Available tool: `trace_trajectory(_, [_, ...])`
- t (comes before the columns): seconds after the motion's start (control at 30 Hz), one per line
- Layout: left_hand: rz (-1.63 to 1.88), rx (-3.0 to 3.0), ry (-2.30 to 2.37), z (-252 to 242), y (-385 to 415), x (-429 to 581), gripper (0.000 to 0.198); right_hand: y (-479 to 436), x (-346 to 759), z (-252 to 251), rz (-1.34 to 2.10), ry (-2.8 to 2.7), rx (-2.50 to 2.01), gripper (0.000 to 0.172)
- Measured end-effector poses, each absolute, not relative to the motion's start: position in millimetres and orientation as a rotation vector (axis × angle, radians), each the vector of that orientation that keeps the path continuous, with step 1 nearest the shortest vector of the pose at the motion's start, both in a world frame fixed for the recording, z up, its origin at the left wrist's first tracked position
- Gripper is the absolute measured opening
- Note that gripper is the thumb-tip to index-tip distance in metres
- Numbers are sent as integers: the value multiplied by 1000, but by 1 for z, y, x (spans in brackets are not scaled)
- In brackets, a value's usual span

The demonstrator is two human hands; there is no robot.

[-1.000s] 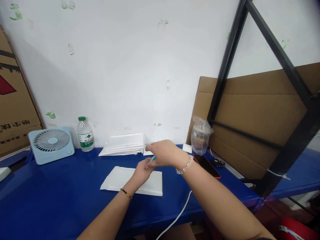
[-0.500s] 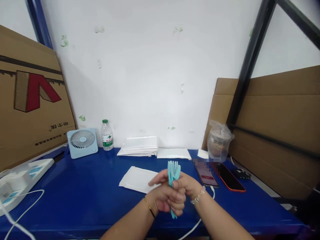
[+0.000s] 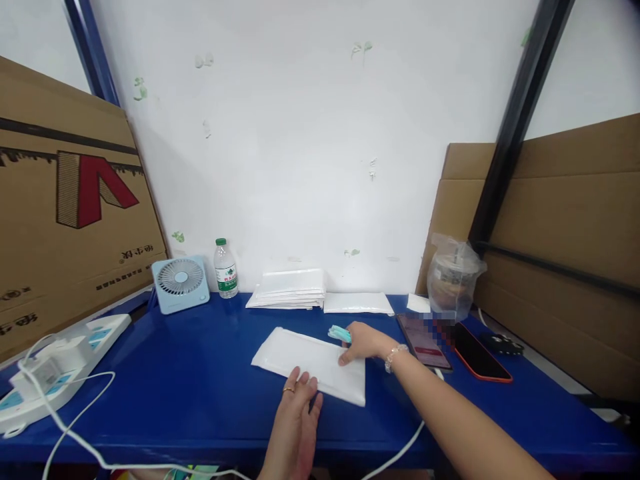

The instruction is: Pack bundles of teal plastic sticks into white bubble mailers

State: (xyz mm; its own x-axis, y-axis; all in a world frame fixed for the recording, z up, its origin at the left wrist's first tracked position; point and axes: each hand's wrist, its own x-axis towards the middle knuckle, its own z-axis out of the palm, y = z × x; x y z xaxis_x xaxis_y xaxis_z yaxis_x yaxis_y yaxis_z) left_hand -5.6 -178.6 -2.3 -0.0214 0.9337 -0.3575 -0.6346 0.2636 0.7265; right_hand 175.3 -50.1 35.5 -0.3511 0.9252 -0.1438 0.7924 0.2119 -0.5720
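A white padded envelope lies flat and slightly askew on the blue table. My right hand is over its right end, closed around a bundle of thin turquoise pieces whose exact kind I cannot make out. The bundle's ends point left past my fingers, and the thumb rests on the envelope. At the envelope's lower edge is my left hand, with fingers extended and holding nothing; the fingertips touch or nearly touch the envelope.
Behind are a stack of white envelopes and another white envelope. A fan, bottle and power strip are left. Two phones, a bagged cup and a white cable are right.
Both hands were together around the upright turquoise bundle. They have parted: my left hand let go and dropped to the envelope's near edge, while my right carried the bundle, now tipped sideways, over the envelope.
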Motion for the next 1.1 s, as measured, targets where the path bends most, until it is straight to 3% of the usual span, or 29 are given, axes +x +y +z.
trace_trajectory(0.13, [1373,375,947,2,-176,-11,62,-59,171,40,871,-2263,-1664,18])
trace_trajectory(0.23, [1379,332,937,12,-165,-3,58,-87,165,61,605,-2268,-1476,1])
trace_trajectory(0.43, [1217,300,625,32,-139,10,44,-165,137,78,-24,-2545,-1430,15])
trace_trajectory(0.73, [1117,373,152,20,-139,9,61,-187,145,74,546,-2517,-1253,5])
trace_trajectory(0.97, [966,996,280,35,-127,-6,61,-166,175,125,977,-1806,-726,29])
trace_trajectory(1.1, [808,1367,338,53,-120,-5,66,-154,183,180,933,-1483,-322,40])
